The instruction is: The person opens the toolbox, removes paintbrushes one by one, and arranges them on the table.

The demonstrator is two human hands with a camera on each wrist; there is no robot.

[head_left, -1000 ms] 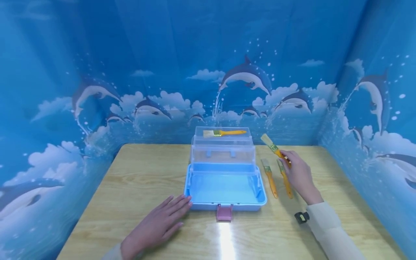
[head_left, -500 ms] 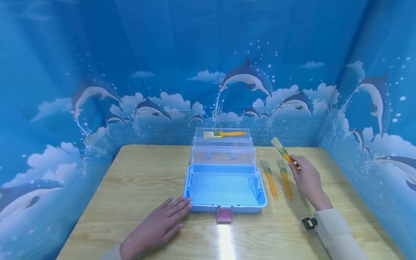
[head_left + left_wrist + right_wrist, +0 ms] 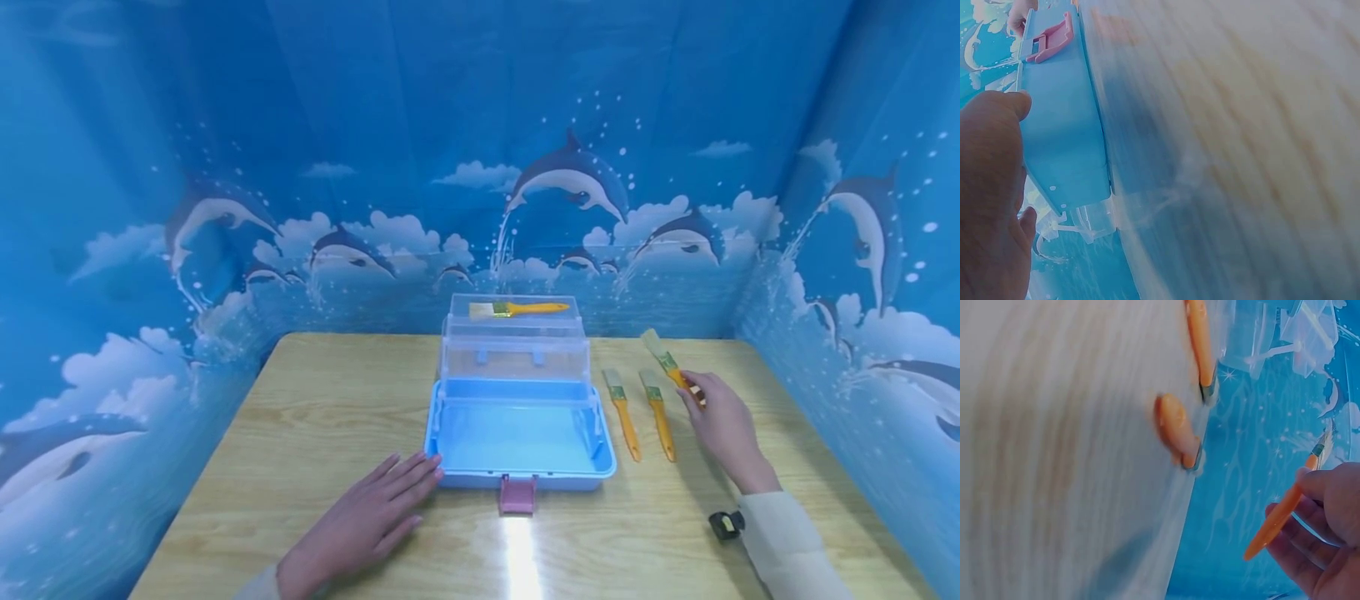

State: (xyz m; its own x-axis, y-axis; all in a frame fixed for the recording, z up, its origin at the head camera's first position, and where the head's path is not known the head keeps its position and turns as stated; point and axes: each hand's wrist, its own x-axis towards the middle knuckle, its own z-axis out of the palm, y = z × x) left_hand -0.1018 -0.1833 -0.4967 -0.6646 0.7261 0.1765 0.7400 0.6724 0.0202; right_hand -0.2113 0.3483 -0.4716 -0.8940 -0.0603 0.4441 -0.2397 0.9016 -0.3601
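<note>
A paintbrush point(image 3: 665, 358) with a yellow-orange handle is pinched in my right hand point(image 3: 726, 427), bristles pointing up and left. The right wrist view shows the same paintbrush point(image 3: 1280, 515) held between thumb and fingers, over the table. Left of that hand, two similar paintbrushes lie side by side, one nearer the box point(image 3: 622, 415) and one nearer my hand point(image 3: 658, 415). My left hand point(image 3: 365, 518) rests flat with straight fingers, its fingertips at the front left corner of the light blue box point(image 3: 517, 482). The box stands open, with nothing in its bottom.
Raised clear trays point(image 3: 516, 360) stand at the back of the box, and another paintbrush point(image 3: 519, 309) lies across the top one. A pink latch point(image 3: 517, 496) hangs at the box front. Dolphin-printed curtains point(image 3: 375, 125) enclose the wooden table point(image 3: 337, 400) behind and at both sides.
My right hand has moved to the right and slightly down with its paintbrush, away from the two lying beside the box. The left hand and box have stayed in place.
</note>
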